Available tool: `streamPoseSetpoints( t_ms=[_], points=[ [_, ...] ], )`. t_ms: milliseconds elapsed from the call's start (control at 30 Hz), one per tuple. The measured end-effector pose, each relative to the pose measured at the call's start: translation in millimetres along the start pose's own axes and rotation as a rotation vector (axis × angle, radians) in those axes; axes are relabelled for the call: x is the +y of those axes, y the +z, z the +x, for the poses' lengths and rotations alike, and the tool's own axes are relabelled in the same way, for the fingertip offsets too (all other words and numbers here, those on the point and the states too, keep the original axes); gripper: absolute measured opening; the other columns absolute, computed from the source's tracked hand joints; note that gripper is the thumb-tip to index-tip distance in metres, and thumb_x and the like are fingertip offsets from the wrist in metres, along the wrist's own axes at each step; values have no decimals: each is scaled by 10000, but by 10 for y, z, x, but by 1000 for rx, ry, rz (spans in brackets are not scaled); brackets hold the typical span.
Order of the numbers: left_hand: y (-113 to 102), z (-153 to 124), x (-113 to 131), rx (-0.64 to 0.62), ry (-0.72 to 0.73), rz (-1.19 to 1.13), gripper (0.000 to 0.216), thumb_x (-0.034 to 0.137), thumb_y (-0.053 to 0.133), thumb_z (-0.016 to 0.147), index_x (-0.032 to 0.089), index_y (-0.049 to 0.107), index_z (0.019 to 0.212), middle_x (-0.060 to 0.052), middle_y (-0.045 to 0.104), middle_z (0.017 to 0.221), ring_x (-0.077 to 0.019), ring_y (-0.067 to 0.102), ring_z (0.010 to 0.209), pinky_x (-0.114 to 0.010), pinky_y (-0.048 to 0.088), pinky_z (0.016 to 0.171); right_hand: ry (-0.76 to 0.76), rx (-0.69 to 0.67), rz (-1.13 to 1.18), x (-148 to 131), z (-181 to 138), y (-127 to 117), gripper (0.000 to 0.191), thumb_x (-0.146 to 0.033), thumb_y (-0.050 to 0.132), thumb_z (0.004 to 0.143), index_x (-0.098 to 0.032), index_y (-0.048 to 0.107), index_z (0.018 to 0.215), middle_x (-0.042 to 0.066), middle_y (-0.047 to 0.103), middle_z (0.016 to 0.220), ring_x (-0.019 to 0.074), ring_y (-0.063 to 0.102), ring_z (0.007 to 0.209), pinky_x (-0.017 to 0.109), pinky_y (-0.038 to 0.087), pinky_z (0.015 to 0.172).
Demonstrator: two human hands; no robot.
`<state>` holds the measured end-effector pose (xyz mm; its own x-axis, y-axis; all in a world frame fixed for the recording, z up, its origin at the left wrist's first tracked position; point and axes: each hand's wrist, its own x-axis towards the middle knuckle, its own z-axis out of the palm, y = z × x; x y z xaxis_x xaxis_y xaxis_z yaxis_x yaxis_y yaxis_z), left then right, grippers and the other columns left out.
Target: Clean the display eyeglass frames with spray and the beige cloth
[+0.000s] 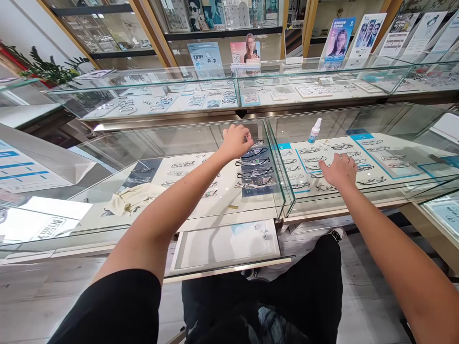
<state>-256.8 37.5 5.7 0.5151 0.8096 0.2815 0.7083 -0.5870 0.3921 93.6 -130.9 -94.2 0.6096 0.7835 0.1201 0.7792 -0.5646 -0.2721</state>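
Note:
My left hand [236, 141] reaches to the back of the left display case. Its fingers are curled and closed beside the farthest pair of a column of eyeglasses [255, 173]; whatever they may hold is hidden. Those dark-framed pairs lie one behind another over a dark blue panel. Over the right case, my right hand [339, 172] is spread open with nothing in it, palm down above rows of eyeglasses [342, 147]. Behind it a white spray bottle [315, 131] stands upright. A crumpled cream cloth [134, 197] lies left of my left forearm.
A shallow white drawer [211, 251] is pulled out below the left case, over my lap. Glass edges of the two cases meet at a seam [278, 172]. Another glass showcase [215, 98] runs behind, with upright advertising cards [337, 43]. White papers [46, 217] lie at left.

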Motion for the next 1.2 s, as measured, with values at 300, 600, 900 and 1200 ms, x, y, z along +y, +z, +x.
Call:
streamPoseSetpoints(
  t_ms=[300,600,900,1200],
  points=[
    [-256,-1352,159,-394,-118,-1236,583,734,843,869,262,502,840,-10,431,778,-206,432,725,-418,474,803,-6,1,13,28,-15,-14,881,-651,409,1080,-27,478,1699,339,388,1827,522,359,1670,661,291,1359],
    [-259,-2050,261,-551,-253,-1637,529,505,965,789,214,533,694,23,367,604,-159,374,639,-324,385,697,48,-54,-52,53,24,-68,930,-706,336,1081,-54,444,1735,302,353,1861,491,321,1714,644,294,1390],
    [-201,-2117,272,-599,-119,-1712,573,513,984,708,222,496,631,23,408,547,-156,406,601,-335,396,695,58,-46,-42,97,38,-60,949,-727,312,1075,-70,435,1749,291,339,1873,473,307,1727,628,275,1407],
    [-171,-2101,214,-652,-2,-1703,573,531,975,691,232,494,602,3,415,513,-172,412,590,-365,390,690,78,-77,-42,100,53,-71,960,-711,274,1078,-59,395,1772,284,290,1898,473,251,1733,636,231,1393]
  ],
)
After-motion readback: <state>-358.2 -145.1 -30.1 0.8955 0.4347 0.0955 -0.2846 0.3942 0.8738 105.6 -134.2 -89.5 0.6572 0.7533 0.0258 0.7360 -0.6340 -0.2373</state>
